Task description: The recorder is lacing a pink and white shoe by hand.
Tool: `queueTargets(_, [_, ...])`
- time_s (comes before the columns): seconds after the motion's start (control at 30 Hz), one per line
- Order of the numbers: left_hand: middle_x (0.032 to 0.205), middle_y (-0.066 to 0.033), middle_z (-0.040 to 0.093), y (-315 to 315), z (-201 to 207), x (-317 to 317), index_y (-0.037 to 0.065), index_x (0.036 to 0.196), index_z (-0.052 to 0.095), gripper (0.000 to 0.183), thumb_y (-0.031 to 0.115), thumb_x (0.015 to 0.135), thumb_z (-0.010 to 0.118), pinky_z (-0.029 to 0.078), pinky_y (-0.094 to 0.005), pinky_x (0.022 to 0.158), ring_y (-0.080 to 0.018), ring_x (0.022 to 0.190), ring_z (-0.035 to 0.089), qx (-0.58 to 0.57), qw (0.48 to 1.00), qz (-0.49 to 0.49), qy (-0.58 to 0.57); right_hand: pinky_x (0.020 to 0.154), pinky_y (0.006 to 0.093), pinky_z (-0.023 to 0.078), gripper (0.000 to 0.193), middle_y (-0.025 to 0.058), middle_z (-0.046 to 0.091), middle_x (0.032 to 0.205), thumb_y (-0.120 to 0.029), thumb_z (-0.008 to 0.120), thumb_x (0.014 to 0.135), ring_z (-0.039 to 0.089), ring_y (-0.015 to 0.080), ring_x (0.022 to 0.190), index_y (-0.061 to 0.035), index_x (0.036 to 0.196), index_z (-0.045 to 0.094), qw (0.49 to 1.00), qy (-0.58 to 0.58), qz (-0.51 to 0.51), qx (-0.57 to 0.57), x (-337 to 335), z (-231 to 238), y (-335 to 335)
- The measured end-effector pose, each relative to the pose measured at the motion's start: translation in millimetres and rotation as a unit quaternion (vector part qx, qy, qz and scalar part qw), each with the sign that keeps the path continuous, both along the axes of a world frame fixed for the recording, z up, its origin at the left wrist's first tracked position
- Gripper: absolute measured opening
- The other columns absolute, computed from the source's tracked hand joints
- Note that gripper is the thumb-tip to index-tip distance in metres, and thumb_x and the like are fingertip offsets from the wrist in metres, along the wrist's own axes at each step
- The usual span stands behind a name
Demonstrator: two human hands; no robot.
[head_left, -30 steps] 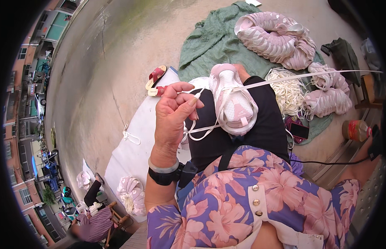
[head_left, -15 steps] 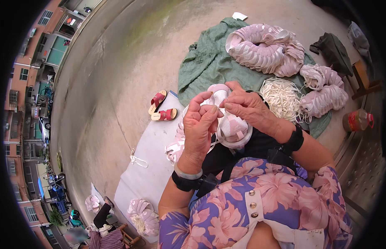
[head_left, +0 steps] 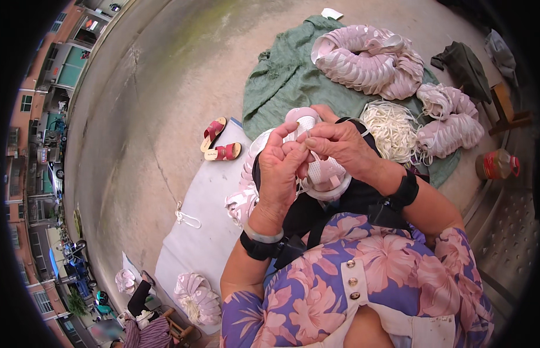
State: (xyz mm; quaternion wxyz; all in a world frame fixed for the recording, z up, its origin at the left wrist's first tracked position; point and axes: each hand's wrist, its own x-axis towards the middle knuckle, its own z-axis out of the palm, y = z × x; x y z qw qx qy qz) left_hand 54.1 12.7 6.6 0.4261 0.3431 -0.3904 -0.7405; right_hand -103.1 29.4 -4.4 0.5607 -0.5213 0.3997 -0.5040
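Note:
A pink and white shoe upper [head_left: 327,173] rests in front of me over my lap, toe part toward me. Above it, the fingertips of my left hand [head_left: 280,168] and my right hand [head_left: 342,149] meet, both in a pinch. A thin white shoelace runs down from between them along the upper; its end is hidden by the fingers. More pink and white uppers [head_left: 240,204] lie to the left of my left hand. To the right of my right hand is a heap of white shoelaces [head_left: 390,132].
A green cloth [head_left: 287,81] carries a large ring of stacked uppers [head_left: 354,72]; another bundle [head_left: 452,138] lies right. A jug [head_left: 497,165] stands near a metal surface. Red sandals [head_left: 226,152] lie by a pale sheet [head_left: 191,243]. Another person [head_left: 147,333] sits lower left.
My hands have drawn closer together, fingertips now touching over the upper. The whole view has shifted slightly, with surroundings a little higher and further left.

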Motion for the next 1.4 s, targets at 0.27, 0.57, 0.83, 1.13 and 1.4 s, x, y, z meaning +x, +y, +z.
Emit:
queueTargets(0.27, [0.074, -0.0033, 0.061, 1.8, -4.9, -14.1, -0.001, 0.115, 0.047, 0.032, 0.014, 0.088, 0.058, 0.042, -0.0172, 0.053, -0.0057, 0.059, 0.054, -0.038, 0.992, -0.053, -0.104, 0.057, 0.0196, 0.043, 0.018, 0.0023, 0.061, 0.070, -0.013, 0.061, 0.085, 0.054, 0.0067, 0.062, 0.0022, 0.091, 0.066, 0.998, -0.055, -0.034, 0.016, -14.6, -1.1, 4.0])
queueTargets(0.57, [0.095, -0.0042, 0.056, 9.8, -9.6, -8.5, 0.000, 0.122, 0.042, 0.042, 0.006, 0.085, 0.059, 0.043, -0.0193, 0.068, -0.0077, 0.082, 0.054, -0.171, 0.965, -0.103, -0.170, 0.054, 0.0315, 0.042, 0.015, 0.0135, 0.057, 0.062, -0.015, 0.061, 0.080, 0.055, 0.0255, 0.058, -0.0014, 0.074, 0.060, 0.937, 0.153, -0.172, -0.262, -7.0, 31.7, 2.2])
queueTargets(0.83, [0.064, 0.0022, 0.052, 22.4, 8.0, 8.8, -0.001, 0.094, 0.059, 0.023, 0.022, 0.091, 0.055, 0.039, -0.0169, 0.048, -0.0020, 0.054, 0.046, -0.128, 0.935, -0.254, -0.214, 0.049, 0.0223, 0.040, 0.019, -0.0008, 0.050, 0.060, -0.016, 0.055, 0.089, 0.048, 0.0061, 0.057, -0.0005, 0.079, 0.057, 0.839, 0.254, -0.449, -0.171, -165.2, -8.2, -43.5])
queueTargets(1.13, [0.063, -0.0050, 0.046, 32.2, -18.2, -18.3, 0.000, 0.079, 0.053, 0.022, 0.019, 0.092, 0.050, 0.039, -0.0256, 0.056, -0.0120, 0.058, 0.043, -0.263, 0.826, -0.460, -0.191, 0.059, 0.0368, 0.044, 0.029, 0.0136, 0.057, 0.064, -0.029, 0.054, 0.084, 0.056, 0.0268, 0.061, -0.0014, 0.075, 0.058, 0.813, 0.479, -0.331, 0.016, -219.4, -109.3, -10.5])
queueTargets(1.4, [0.063, -0.0100, 0.050, 25.6, 2.0, -18.7, 0.000, 0.078, 0.053, 0.015, 0.013, 0.085, 0.054, 0.040, -0.0306, 0.055, -0.0231, 0.058, 0.052, -0.329, 0.838, -0.413, -0.134, 0.069, 0.0451, 0.043, 0.029, 0.0192, 0.057, 0.073, -0.030, 0.049, 0.083, 0.056, 0.0380, 0.074, -0.0025, 0.077, 0.054, 0.796, 0.574, -0.193, -0.006, -134.9, -125.2, -24.5])
